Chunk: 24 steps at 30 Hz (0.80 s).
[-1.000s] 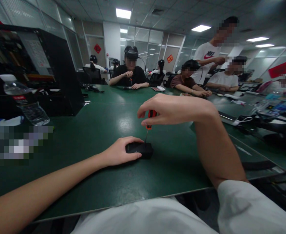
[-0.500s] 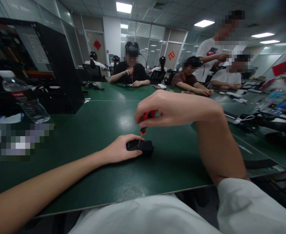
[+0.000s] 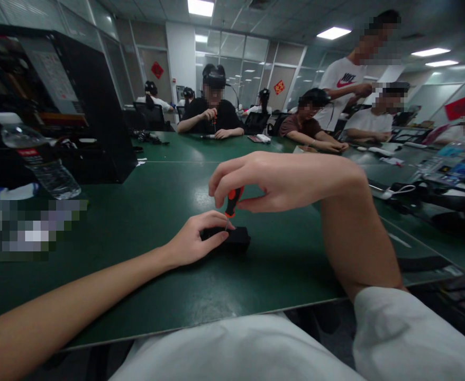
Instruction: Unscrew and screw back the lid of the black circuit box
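Near the middle of the green worktop (image 3: 280,270) sits the black box (image 3: 239,239), and from where I watch, the work on it looks under way; the screwdriver (image 3: 230,205) slants down with its tip at or just above the top of the box, though I cannot make out a screw there; I see no loose parts laid beside it, so I judge that little or nothing has come off, and I cannot tell how many fasteners are left. The right grip (image 3: 272,181) is loosely closed, fingers and thumb curled round the handle from above; the left grip (image 3: 190,241) is partly open over the left end of the box, thumb and finger close about the shaft, and whether they pinch it or only steady the box I cannot tell.

As for materials, the box reads as a matte, straight-edged block, probably plastic; the handle is black and orange, the shaft thin and metallic; the worktop is smooth, with a soft sheen; beyond the left forearm leans a clear, ribbed bottle (image 3: 53,172) with a white cap.
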Each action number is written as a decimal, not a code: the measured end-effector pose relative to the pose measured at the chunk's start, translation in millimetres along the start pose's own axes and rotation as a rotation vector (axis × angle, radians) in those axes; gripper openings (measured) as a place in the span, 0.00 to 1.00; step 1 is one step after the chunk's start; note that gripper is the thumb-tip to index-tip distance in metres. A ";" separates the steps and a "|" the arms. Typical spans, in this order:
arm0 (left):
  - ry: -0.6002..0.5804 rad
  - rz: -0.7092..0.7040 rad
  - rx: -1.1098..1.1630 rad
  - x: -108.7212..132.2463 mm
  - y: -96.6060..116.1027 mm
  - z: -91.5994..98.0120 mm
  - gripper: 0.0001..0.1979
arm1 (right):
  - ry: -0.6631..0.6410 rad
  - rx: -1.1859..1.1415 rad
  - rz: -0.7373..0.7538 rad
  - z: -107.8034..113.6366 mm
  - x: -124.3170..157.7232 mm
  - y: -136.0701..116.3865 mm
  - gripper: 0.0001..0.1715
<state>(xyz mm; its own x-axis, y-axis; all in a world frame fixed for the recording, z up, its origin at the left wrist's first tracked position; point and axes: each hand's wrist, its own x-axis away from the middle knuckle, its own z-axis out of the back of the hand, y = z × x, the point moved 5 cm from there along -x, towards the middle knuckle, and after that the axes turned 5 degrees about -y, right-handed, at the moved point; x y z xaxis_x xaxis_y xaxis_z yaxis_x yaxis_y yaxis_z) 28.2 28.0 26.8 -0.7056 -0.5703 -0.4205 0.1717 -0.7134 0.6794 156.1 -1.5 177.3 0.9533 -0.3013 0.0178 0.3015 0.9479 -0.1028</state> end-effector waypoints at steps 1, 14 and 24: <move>0.002 -0.023 0.004 -0.1 1.2 -0.4 0.11 | 0.010 0.009 0.000 0.4 0.8 -0.4 0.13; -0.026 -0.059 0.018 -0.3 2.7 -3.0 0.11 | 0.062 0.124 -0.286 2.5 5.5 5.3 0.25; 0.007 0.033 0.076 -1.8 -10.3 0.9 0.15 | 0.092 0.215 -0.345 -1.3 5.6 8.9 0.28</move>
<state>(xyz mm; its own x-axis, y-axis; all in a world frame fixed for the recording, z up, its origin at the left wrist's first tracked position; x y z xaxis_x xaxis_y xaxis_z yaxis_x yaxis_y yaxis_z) 27.1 36.8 21.1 -0.6956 -0.5958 -0.4015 0.1418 -0.6617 0.7362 164.1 5.1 175.2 0.7937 -0.6037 -0.0747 0.6083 0.7868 0.1044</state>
